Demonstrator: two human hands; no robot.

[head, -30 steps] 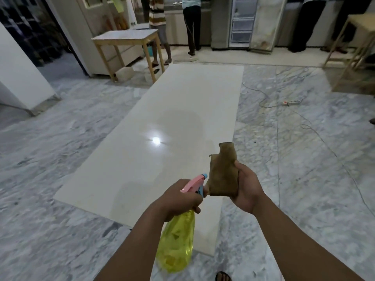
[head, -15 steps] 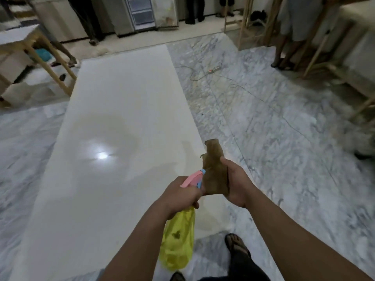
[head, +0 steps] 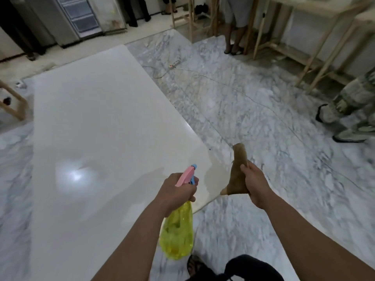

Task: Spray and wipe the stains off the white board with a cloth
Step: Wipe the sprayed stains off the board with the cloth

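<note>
Our left hand [head: 174, 191] curls its grip round the spray bottle [head: 177, 234] above the white board [head: 97, 128], which lies flat on the marble floor [head: 253, 118]. Our right hand [head: 256, 185] pinches the brown cloth [head: 236, 177]. A power strip [head: 175, 64] and cable [head: 263, 106] lie beside the board; a bystander's legs [head: 351, 110] stand at right.

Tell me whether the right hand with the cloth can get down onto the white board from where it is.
Probably yes. The right hand grips the cloth in the air just past the white board's near corner, with nothing between them. The left hand with the spray bottle is beside it, not across its way.
</note>
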